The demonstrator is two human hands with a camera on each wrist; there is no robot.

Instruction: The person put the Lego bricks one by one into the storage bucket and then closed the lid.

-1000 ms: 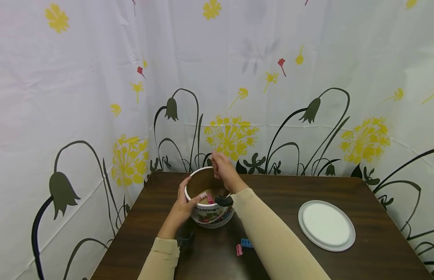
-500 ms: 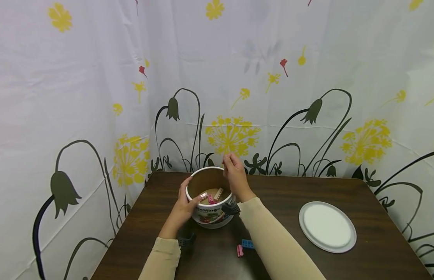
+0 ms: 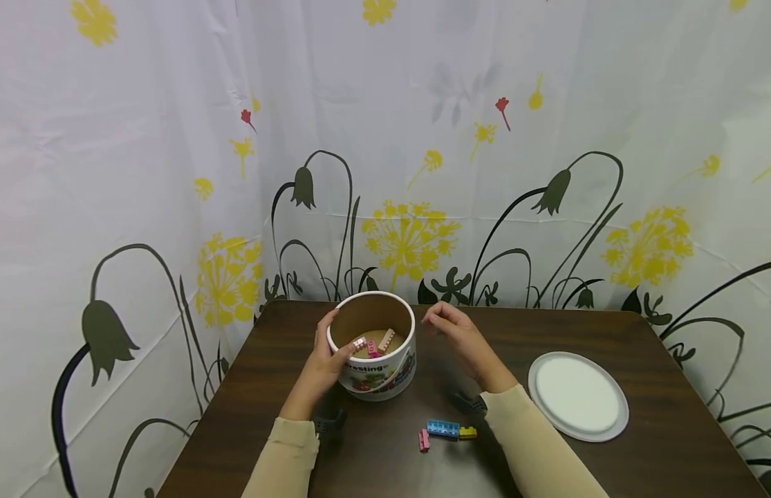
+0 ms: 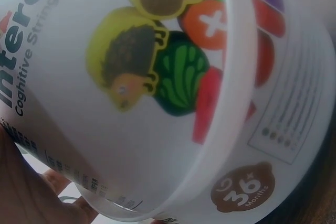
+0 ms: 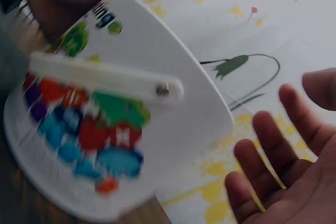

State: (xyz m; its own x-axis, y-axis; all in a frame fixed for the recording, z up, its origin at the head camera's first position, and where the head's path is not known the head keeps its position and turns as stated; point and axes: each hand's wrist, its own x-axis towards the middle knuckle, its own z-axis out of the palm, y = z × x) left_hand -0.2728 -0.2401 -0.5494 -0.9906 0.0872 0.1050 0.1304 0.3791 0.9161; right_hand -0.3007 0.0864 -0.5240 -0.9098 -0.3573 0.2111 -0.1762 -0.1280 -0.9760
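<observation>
A round white bucket (image 3: 394, 379) with printed fruit pictures stands on the table, slightly tilted toward me. My left hand (image 3: 321, 363) grips its left side, thumb hooked over the rim. Inside lie a pale pink brick (image 3: 359, 344), a darker pink brick (image 3: 372, 348) and a beige brick (image 3: 386, 339). Just right of the rim, my right hand (image 3: 465, 340) hangs in the air with loosely bent fingers and holds nothing; the right wrist view shows its palm (image 5: 299, 198) bare. The bucket's white strap handle (image 5: 105, 80) hangs down its side.
In front of the bucket lie a pink brick (image 3: 424, 440), a blue brick (image 3: 443, 429) and a yellow brick (image 3: 468, 433) on the dark wooden table (image 3: 236, 429). A round white lid (image 3: 578, 395) rests at the right. A flowered curtain (image 3: 422, 138) hangs behind.
My right hand has moved from over the bucket's rim out to the right, its fingers loosening. The beige brick and the yellow brick have come into view. My left hand keeps its grip.
</observation>
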